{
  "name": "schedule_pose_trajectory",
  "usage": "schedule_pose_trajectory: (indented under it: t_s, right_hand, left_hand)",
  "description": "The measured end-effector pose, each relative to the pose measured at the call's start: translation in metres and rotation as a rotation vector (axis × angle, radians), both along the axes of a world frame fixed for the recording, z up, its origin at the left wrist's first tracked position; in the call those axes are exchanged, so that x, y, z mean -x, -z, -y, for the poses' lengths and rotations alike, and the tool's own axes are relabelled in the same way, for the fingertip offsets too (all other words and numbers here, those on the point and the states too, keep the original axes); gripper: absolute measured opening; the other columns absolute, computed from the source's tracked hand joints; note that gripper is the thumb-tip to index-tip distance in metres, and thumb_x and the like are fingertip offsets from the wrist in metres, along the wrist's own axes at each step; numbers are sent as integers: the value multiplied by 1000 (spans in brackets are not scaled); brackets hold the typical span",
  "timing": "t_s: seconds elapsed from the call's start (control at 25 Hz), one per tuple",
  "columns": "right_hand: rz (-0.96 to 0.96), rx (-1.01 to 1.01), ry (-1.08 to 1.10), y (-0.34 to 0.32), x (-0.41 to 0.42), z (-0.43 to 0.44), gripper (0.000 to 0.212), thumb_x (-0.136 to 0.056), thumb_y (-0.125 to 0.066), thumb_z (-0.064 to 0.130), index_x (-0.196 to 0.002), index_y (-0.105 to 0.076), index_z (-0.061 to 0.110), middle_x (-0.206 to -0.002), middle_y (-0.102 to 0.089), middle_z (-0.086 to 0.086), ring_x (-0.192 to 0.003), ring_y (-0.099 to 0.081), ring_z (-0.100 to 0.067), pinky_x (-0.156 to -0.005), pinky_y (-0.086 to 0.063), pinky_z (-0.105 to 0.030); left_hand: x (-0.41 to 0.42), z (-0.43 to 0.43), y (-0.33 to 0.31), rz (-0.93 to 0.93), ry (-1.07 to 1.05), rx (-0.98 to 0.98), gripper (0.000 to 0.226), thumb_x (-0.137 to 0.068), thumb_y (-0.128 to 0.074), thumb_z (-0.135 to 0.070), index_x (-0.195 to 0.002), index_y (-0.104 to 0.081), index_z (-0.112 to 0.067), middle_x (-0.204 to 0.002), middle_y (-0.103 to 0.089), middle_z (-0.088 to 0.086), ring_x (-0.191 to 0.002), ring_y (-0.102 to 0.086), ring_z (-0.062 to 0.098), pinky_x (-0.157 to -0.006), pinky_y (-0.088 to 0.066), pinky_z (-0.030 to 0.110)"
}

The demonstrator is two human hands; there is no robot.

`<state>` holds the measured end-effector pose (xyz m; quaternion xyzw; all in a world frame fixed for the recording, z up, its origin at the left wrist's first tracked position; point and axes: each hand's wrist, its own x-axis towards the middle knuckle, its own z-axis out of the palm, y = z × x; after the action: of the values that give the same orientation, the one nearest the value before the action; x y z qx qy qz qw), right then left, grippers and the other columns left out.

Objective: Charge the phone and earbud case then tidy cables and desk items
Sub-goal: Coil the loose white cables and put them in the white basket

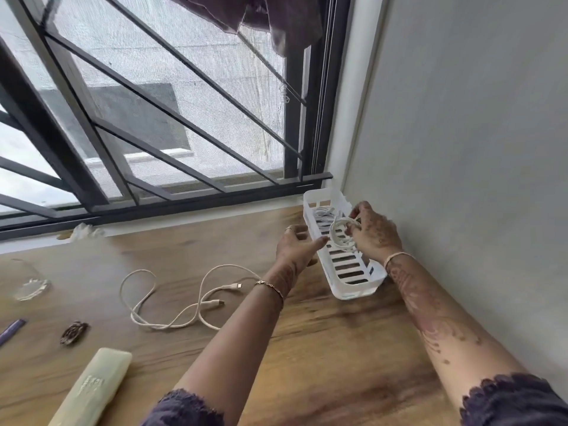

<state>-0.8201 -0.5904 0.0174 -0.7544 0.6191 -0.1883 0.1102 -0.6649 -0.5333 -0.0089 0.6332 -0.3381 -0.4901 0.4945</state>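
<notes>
Coiled cable (pixel 340 234) — pinched in right hand (pixel 373 233) — above white basket (pixel 353 281).

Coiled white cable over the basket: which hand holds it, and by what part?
The right hand pinches the coiled white cable at the loop's right side, above the white basket. The left hand touches its left edge with fingertips.

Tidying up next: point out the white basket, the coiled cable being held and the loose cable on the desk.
white basket (pixel 353 289): head view, near end wall.
coiled cable (pixel 335 233): head view, left arc of the coil.
loose cable (pixel 144 315): head view, lower-left loop on the desk.
</notes>
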Motion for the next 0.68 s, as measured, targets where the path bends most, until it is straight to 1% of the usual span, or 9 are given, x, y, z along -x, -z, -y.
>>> schedule_pose_trajectory:
  t_s: [0.04, 0.08, 0.2, 0.32, 0.4, 0.48, 0.6, 0.68]
  right_hand:
    - [-103, 30, -18, 3, -1, 2, 26, -94, -53, 29, -116, -46, 17, -107, -67, -9, -104, -60, -31, -92, -36, -39]
    - [-181, 51, -35, 6, -3, 4, 25, -94, -51, 29, -116, -46, 19, -105, -67, -8, -105, -59, -30, -93, -32, -39]
    - [-347, 93, -74, 14, -11, 8, 22, -95, -48, 31, -115, -47, 22, -103, -66, -5, -108, -54, -26, -96, -24, -43]
    - [-403, 147, -56, 23, -17, 12, 20, -95, -48, 32, -113, -50, 25, -103, -66, -3, -109, -53, -24, -98, -19, -44]
    - [-441, 201, -40, 26, -20, 15, 19, -93, -52, 32, -110, -56, 26, -102, -66, -3, -108, -53, -23, -98, -21, -44]
    - [-498, 234, -36, 26, -23, 16, 15, -88, -59, 28, -102, -64, 28, -98, -66, 0, -106, -54, -21, -95, -22, -44]
    - [-631, 244, -34, 28, -26, 16, 16, -82, -63, 19, -92, -70, 30, -92, -66, 5, -103, -52, -18, -90, -18, -43]
    - [-643, 257, -38, 30, -26, 16, 19, -81, -63, 15, -90, -71, 30, -89, -67, 7, -103, -52, -18, -88, -17, -41]
  left_hand:
    - [2, 0, 3, -14, 14, -31, 54, -70, -82, -27, -113, -51, -18, -107, -55, -2, -98, -63, 20, -70, -60, 34]
    - [3, 0, 6, -41, 22, -48, 55, -69, -82, -25, -112, -48, -18, -109, -55, 0, -97, -64, 21, -68, -60, 34]
    - [6, -1, 6, -147, 21, -46, 48, -75, -78, -17, -110, -45, -14, -109, -54, 5, -80, -65, 19, -55, -56, 28]
    - [8, 0, 7, -194, 12, -51, 43, -78, -76, -13, -108, -46, -12, -109, -54, 8, -68, -63, 17, -54, -56, 28]
    - [9, 0, 9, -203, 2, -57, 42, -78, -75, -12, -109, -47, -11, -111, -54, 10, -66, -62, 16, -53, -56, 28]
    - [9, 1, 10, -209, -6, -63, 43, -78, -75, -12, -111, -47, -10, -113, -55, 12, -66, -62, 15, -52, -56, 27]
    - [9, 1, 10, -220, -11, -75, 45, -78, -75, -12, -113, -47, -8, -116, -55, 14, -66, -62, 15, -51, -57, 27]
    - [9, 0, 9, -225, -12, -80, 45, -78, -75, -12, -113, -47, -7, -116, -56, 15, -66, -62, 15, -52, -57, 27]
